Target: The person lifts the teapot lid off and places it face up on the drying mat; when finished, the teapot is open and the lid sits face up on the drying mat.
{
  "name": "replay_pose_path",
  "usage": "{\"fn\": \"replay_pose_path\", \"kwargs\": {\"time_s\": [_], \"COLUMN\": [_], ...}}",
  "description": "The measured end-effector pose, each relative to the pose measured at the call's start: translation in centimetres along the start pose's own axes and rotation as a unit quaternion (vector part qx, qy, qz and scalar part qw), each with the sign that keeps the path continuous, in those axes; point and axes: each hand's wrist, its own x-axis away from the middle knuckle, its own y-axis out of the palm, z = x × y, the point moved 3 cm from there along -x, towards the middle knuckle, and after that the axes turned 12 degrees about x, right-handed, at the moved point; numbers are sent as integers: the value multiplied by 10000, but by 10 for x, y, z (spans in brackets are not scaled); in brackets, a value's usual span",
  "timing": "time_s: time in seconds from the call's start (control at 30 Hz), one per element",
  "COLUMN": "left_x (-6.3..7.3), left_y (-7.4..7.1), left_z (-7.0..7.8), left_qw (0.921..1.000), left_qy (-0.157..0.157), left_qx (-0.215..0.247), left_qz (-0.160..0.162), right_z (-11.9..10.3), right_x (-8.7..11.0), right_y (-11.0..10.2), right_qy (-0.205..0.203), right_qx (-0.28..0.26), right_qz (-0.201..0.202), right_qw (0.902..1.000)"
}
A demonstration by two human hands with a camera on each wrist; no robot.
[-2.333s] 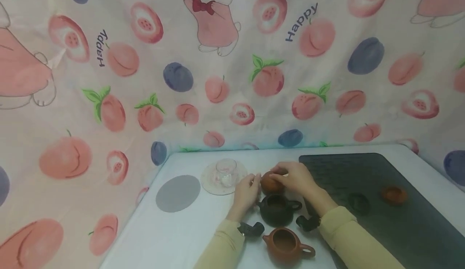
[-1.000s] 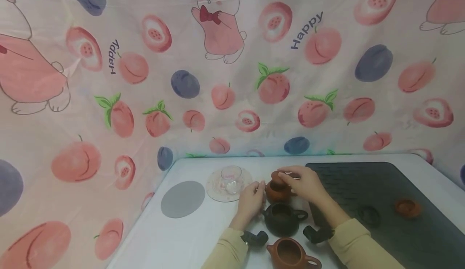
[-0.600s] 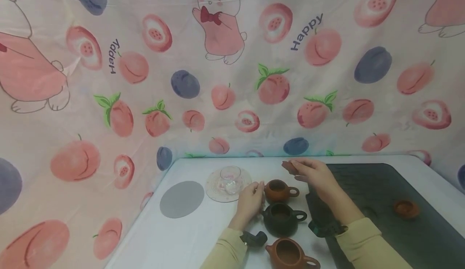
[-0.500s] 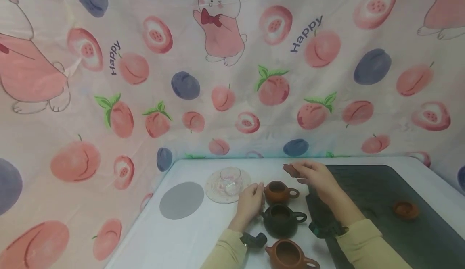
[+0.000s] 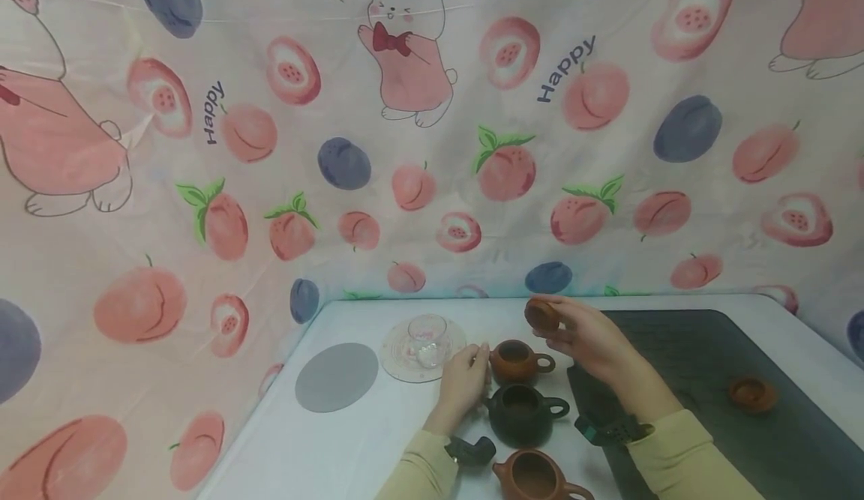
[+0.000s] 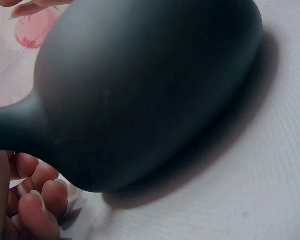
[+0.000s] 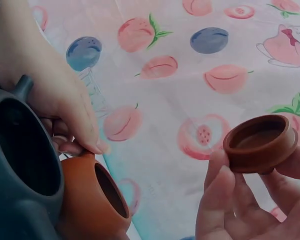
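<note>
My right hand (image 5: 590, 342) holds a small brown teapot lid (image 5: 542, 316) in the air by its edge, hollow underside showing in the right wrist view. Below it stands the lidless far brown teapot (image 5: 514, 367), handle to the right. My left hand (image 5: 462, 380) pinches that teapot's spout between thumb and finger, seen in the right wrist view. Nearer stands a black teapot (image 5: 520, 421), also lidless; its dark body (image 6: 150, 90) fills much of the left wrist view. Closest is a lidless reddish-brown teapot (image 5: 529, 477), cut off by the frame's bottom edge.
A dark slatted tray (image 5: 675, 342) lies at the right, bearing another brown lid (image 5: 752, 395). To the left, a clear glass cup (image 5: 427, 335) stands on a round patterned plate (image 5: 398, 365), beside a flat grey oval (image 5: 337, 378). A fruit-printed cloth (image 5: 432, 148) hangs behind.
My right hand has lifted the lid off the far brown teapot, moved it up and right, and tilted it so its underside shows. My left hand stays at the spout.
</note>
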Motion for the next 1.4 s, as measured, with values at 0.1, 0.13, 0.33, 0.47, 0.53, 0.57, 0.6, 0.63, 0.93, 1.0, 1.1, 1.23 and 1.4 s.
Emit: {"fn": "replay_pose_path", "kwargs": {"time_s": [0.1,0.13,0.33,0.47,0.53,0.57,0.6,0.63,0.93,1.0,1.1,1.23,1.4], "left_x": [0,0,0,0,0,0,0,0,1,1,2,2,2], "left_y": [0,0,0,0,0,0,0,0,0,0,0,0,1], "left_z": [0,0,-2,-2,-2,-2,-2,-2,-2,-2,-1,-1,-1], "left_qw": [10000,10000,10000,10000,10000,10000,10000,10000,9999,9999,9998,9999,9999], "left_qy": [1,2,4,17,30,32,33,31,-49,-48,-44,-72,-81], "left_qx": [-29,-13,20,-37,-52,-52,-43,-30,115,140,158,133,110], "left_qz": [0,-3,-20,-10,-3,-2,-8,-11,-50,-58,-61,-61,-62], "right_z": [-1,-1,-1,-1,-2,-2,-3,-3,-3,-3,0,4,9], "right_x": [1,2,3,2,1,1,1,1,13,16,21,28,31], "right_y": [0,-1,-2,-3,-4,-5,-6,-8,-30,-36,-44,-49,-48], "right_qy": [60,89,241,316,298,247,206,131,-643,-762,-837,-757,-354], "right_qx": [-281,-346,-564,-592,-431,-197,67,376,3029,3274,3588,3795,4254], "right_qz": [-71,-69,-79,-124,-154,-179,-186,-221,-279,-498,-1097,-1708,-1306], "right_qw": [9996,9993,9981,9977,9985,9993,9996,9990,9504,9405,9231,9061,8948]}}
